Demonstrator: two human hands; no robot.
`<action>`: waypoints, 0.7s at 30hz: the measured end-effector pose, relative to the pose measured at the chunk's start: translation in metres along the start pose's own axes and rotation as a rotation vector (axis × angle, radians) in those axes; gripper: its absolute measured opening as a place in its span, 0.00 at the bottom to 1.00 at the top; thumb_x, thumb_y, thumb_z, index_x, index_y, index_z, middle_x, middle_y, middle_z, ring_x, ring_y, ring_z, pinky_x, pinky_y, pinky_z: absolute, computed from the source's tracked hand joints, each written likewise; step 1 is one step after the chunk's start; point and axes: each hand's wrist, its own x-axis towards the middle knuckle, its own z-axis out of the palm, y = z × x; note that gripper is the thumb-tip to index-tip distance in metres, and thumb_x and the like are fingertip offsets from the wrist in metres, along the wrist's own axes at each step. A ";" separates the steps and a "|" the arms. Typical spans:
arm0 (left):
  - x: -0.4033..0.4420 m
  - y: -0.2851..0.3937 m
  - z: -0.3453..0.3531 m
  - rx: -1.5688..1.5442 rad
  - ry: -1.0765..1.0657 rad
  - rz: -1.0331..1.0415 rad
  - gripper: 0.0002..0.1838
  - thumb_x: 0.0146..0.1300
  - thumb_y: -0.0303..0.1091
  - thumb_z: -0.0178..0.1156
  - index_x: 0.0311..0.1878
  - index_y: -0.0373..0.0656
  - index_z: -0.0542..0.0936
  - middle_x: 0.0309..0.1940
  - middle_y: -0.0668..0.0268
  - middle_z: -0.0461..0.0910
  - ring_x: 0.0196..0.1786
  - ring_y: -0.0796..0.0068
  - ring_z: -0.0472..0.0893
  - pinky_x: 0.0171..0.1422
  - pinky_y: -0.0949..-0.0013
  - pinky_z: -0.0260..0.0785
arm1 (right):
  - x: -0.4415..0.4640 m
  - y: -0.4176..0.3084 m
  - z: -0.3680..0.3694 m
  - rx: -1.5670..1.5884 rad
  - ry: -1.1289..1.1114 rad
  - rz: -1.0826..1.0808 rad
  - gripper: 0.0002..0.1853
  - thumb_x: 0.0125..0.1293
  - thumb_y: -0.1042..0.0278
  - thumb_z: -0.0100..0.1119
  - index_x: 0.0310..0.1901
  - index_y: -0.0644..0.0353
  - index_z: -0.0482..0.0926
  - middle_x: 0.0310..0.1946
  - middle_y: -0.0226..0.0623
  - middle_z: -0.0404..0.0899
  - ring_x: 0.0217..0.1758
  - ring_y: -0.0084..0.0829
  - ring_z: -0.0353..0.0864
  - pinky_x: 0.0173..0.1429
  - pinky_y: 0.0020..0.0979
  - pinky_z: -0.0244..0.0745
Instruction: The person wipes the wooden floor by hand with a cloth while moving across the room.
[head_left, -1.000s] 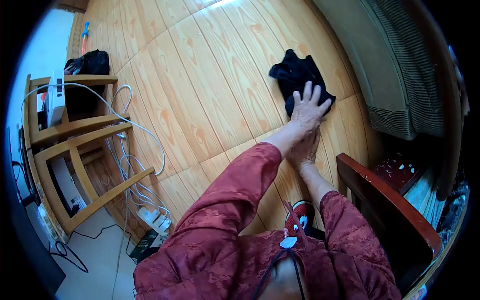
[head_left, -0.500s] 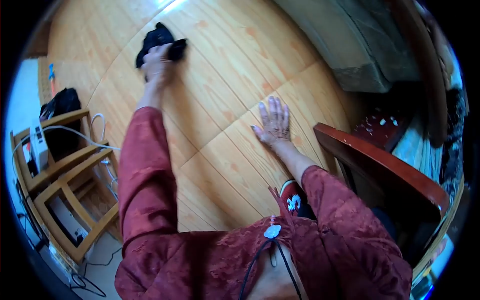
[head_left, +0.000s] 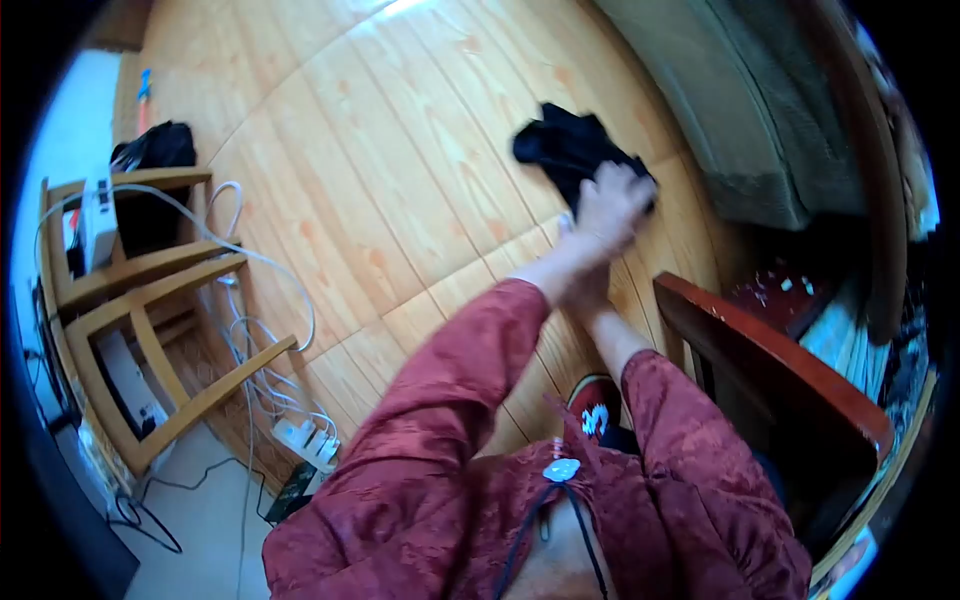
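A crumpled black cloth (head_left: 572,148) lies on the wood-patterned floor (head_left: 400,170), ahead and to the right of centre. My left hand (head_left: 612,208) presses on its near right edge, fingers bent over the fabric. That arm crosses in front of my right hand (head_left: 586,288), which rests low on the floor just under the left wrist. Most of the right hand is hidden; one outstretched fingertip shows beside the left wrist, and no object is visible with it.
A dark red wooden edge (head_left: 770,360) stands close on my right, beside a large grey-green covered piece (head_left: 720,120). To the left are a wooden frame (head_left: 150,375), loose white cables (head_left: 300,290), a power strip (head_left: 305,443) and a black bag (head_left: 155,147). My shoe (head_left: 592,400) is below.
My left hand has swept the black cloth across the floor from the far left to the right, ending over my right hand. The right hand stays near its earlier place. The view has shifted slightly.
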 end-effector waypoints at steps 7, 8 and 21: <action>0.006 -0.069 -0.026 0.378 -0.099 0.043 0.21 0.52 0.40 0.63 0.52 0.65 0.82 0.60 0.68 0.70 0.64 0.59 0.65 0.52 0.52 0.62 | 0.003 0.002 0.007 -0.351 -0.028 -0.090 0.46 0.57 0.41 0.60 0.73 0.57 0.57 0.73 0.55 0.52 0.79 0.53 0.45 0.78 0.58 0.37; 0.008 -0.093 -0.040 0.438 -0.037 0.003 0.21 0.51 0.42 0.64 0.52 0.65 0.81 0.60 0.67 0.70 0.63 0.60 0.65 0.51 0.52 0.62 | 0.003 0.004 0.008 -0.350 -0.006 -0.109 0.46 0.57 0.42 0.61 0.73 0.56 0.57 0.74 0.54 0.52 0.79 0.52 0.46 0.78 0.58 0.38; -0.044 -0.217 -0.258 0.468 0.495 -0.302 0.20 0.57 0.26 0.63 0.53 0.57 0.80 0.48 0.60 0.77 0.53 0.52 0.75 0.56 0.57 0.72 | 0.002 0.009 0.011 -0.372 0.045 -0.183 0.45 0.58 0.44 0.60 0.73 0.55 0.56 0.75 0.51 0.49 0.79 0.51 0.46 0.78 0.57 0.41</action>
